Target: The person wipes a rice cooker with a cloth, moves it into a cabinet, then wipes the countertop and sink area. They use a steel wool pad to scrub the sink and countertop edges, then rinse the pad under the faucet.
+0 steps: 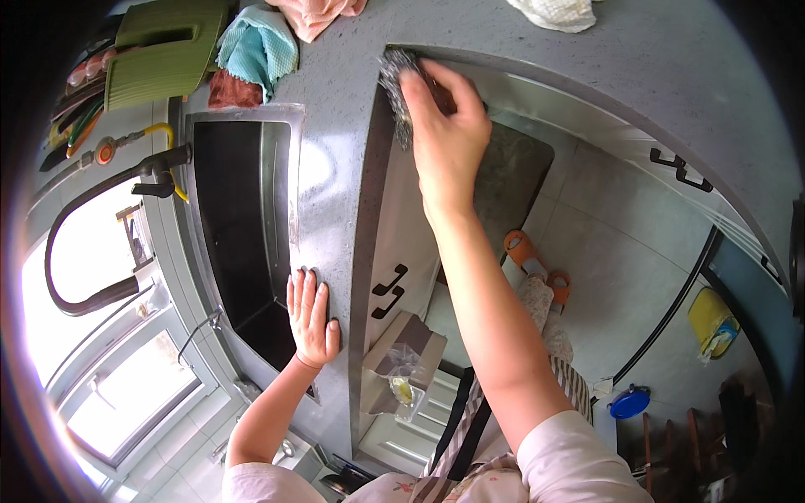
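Note:
My right hand grips a steel wool scrubber at the inner corner of the grey countertop. The wiry pad covers part of the counter's front edge there. Palm down and fingers spread a little, my left hand rests on the counter strip between the sink and the front edge. Beside it lies the dark rectangular sink, with a black gooseneck faucet at its far rim. My right palm and the inner side of the scrubber are hidden from view.
Turquoise and pink cloths lie near a green plastic holder. A white cloth sits farther right. Black cabinet handles project below the counter, near a hanging bag. Orange slippers stand on the tiled floor.

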{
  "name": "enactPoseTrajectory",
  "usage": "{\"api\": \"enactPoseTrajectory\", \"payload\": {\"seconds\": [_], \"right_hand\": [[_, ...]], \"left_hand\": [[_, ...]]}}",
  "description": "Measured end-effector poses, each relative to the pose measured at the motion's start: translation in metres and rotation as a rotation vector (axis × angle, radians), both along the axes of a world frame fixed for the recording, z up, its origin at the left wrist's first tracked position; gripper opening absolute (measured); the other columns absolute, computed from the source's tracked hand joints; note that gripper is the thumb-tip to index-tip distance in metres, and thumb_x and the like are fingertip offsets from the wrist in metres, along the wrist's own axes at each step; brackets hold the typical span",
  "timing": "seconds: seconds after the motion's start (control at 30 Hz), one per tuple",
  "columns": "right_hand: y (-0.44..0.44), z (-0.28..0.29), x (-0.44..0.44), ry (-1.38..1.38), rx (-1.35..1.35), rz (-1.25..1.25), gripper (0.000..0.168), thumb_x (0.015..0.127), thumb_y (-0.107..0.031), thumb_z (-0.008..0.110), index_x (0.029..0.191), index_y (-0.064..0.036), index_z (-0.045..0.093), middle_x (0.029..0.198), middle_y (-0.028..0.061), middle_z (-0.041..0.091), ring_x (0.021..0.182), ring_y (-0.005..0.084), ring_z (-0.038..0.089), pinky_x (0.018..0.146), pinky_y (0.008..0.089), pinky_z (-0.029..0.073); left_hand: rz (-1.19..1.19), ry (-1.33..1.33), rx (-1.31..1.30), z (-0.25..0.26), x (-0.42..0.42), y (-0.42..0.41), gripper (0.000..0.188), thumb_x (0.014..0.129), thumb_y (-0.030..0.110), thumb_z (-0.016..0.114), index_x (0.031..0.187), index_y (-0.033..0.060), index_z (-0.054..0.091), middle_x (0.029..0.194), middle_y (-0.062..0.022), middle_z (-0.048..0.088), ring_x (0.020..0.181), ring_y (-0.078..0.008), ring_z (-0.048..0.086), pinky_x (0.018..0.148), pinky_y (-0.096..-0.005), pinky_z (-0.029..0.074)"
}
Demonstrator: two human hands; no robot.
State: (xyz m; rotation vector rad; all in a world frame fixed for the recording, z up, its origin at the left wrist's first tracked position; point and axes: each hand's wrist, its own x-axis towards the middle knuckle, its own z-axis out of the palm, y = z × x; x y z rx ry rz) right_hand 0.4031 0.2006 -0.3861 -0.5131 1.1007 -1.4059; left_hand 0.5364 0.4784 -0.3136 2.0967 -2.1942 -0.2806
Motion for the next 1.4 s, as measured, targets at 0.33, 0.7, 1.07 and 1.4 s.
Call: {"api": "enactPoseTrajectory", "payload": {"seconds": [0.33,0.7,1.07,1.4], "right_hand": [[-0.012,-0.038,0.002,0.068,0.289,0.084,0.017,0.08,-0.01,0.07,0.089,0.003,0.067,0.077,0.0071,0.065,0.065,0.011,0.057,0.061,0.028,0.047],[-0.011,-0.003,0.018,0.014,-0.133,-0.104,0.02,0.084,-0.009,0.07,0.098,0.005,0.067,0.095,0.0041,0.066,0.079,0.0086,0.058,0.071,0.0241,0.048],[0.152,-0.001,-0.013,0.161,-0.166,0.221,0.021,0.076,0.004,0.069,0.096,-0.004,0.069,0.097,0.0097,0.064,0.082,0.0207,0.064,0.066,0.0292,0.052],[0.003,-0.016,0.02,0.253,-0.272,-0.257,0.018,0.078,-0.001,0.065,0.096,-0.002,0.068,0.098,0.0111,0.063,0.093,0.0304,0.058,0.08,0.0375,0.048]], "left_hand": [[-0.001,0.002,0.008,0.002,-0.002,-0.002,0.051,0.092,0.025,0.038,0.13,-0.0074,0.047,0.142,-0.0288,0.039,0.135,-0.048,0.031,0.112,-0.0577,0.019],[-0.003,-0.001,0.003,0.001,-0.003,-0.006,0.052,0.092,0.025,0.038,0.133,-0.0071,0.045,0.144,-0.0274,0.037,0.137,-0.0464,0.029,0.113,-0.0557,0.018],[-0.031,-0.018,0.009,0.0,0.0,-0.001,0.055,0.094,0.028,0.035,0.137,-0.0069,0.04,0.145,-0.028,0.035,0.136,-0.047,0.029,0.113,-0.0557,0.019],[-0.048,-0.006,0.002,-0.004,0.0,-0.007,0.056,0.095,0.027,0.034,0.138,-0.007,0.038,0.146,-0.03,0.031,0.136,-0.0497,0.027,0.112,-0.0554,0.02]]}}
